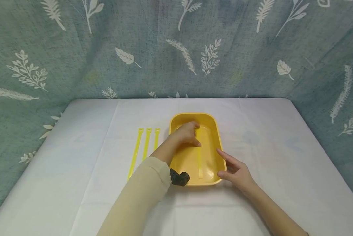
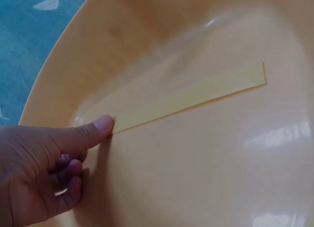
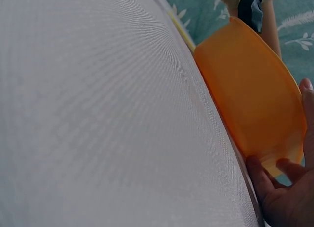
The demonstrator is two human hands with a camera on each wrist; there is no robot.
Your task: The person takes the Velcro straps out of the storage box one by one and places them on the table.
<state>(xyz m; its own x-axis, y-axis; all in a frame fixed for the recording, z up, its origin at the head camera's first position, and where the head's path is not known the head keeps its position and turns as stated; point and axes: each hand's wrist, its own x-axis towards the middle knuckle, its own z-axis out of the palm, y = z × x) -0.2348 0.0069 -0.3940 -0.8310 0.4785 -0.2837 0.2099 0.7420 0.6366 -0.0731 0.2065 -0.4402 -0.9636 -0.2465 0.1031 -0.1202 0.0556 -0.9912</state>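
Observation:
A yellow, shallow, round-cornered tray (image 1: 210, 177) sits on the white-covered table. My left hand (image 1: 186, 132) reaches into it and pinches one end of a flat yellow strap (image 1: 200, 164) at the far part of its floor. In the left wrist view, the strap (image 2: 191, 99) runs along the tray floor from my thumb to a square-cut end. My right hand (image 1: 236, 172) is at the tray's right side, thumb and forefinger spread at the rim; the right wrist view has other fingertips against the outer wall (image 3: 255, 94).
Left of the tray lie several yellow straps (image 1: 135, 150) side by side, each with a slotted head at the far end; my left forearm covers part of them. A black wrist mount (image 1: 179, 178) overlaps the tray's near left corner. Behind the table hangs a green leaf-print cloth (image 1: 153, 72).

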